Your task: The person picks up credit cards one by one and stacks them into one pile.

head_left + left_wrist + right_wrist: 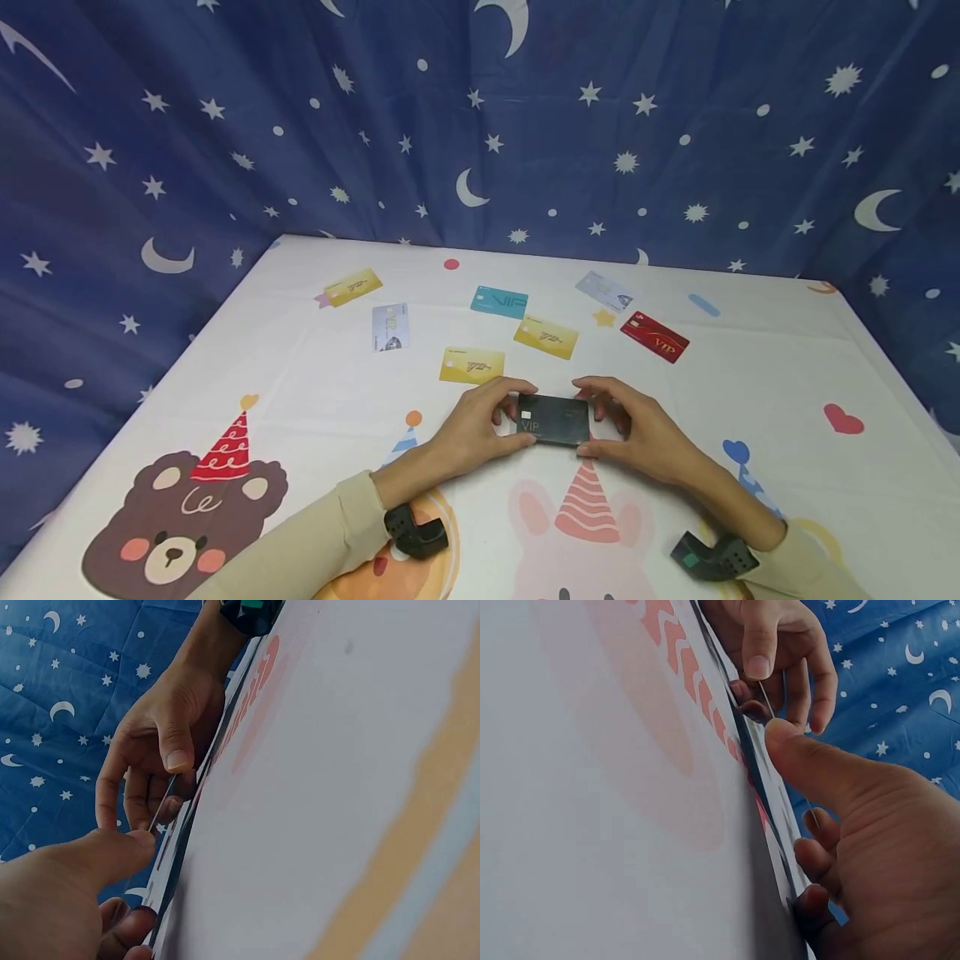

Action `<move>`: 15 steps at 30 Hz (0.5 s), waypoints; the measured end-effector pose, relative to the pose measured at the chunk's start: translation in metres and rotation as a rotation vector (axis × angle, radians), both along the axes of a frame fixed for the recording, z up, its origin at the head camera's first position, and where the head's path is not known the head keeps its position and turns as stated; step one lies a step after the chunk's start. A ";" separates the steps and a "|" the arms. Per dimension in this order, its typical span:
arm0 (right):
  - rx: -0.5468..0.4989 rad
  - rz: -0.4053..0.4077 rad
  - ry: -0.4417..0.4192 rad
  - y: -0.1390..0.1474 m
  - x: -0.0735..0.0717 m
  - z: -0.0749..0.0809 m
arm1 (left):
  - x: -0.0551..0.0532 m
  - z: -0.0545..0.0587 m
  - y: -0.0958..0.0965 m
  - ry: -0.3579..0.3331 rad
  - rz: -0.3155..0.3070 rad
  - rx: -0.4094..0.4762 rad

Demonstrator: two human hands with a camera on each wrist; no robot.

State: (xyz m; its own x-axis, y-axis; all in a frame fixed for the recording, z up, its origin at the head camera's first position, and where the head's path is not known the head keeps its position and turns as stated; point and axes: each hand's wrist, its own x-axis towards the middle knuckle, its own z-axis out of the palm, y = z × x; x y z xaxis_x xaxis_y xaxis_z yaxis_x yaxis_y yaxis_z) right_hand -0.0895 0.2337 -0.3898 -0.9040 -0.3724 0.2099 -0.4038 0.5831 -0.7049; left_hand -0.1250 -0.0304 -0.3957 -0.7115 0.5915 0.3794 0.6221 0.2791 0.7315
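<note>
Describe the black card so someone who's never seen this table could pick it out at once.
On the white tablecloth, in front of the starry blue curtain, find the printed pink party hat. Just beyond its tip, the left grip and right grip hold the black card by its ends. It alone is black, with VIP at lower left, unlike the nearest yellow card.

L grip (469, 423), R grip (647, 432) pinching, facing e/o.

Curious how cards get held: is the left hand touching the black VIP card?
Touching: the left hand pinches the black card, its thumb meeting the card's edge in the left wrist view.
</note>
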 end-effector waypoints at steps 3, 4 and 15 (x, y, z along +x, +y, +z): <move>-0.016 -0.011 0.028 -0.001 0.001 0.002 | -0.001 -0.001 0.000 -0.009 -0.005 0.006; -0.020 -0.019 0.037 -0.002 0.002 0.003 | -0.001 -0.001 0.000 -0.012 -0.008 0.005; -0.045 -0.101 0.100 -0.012 0.011 0.021 | 0.001 0.005 0.002 -0.123 -0.025 0.053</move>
State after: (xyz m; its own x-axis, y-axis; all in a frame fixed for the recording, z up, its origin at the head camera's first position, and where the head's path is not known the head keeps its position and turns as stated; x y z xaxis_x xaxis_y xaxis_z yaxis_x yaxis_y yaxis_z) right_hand -0.0787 0.2214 -0.3684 -0.9103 -0.2683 0.3154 -0.4140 0.5929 -0.6907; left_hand -0.1240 -0.0287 -0.3908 -0.7397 0.5910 0.3218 0.5334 0.2234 0.8158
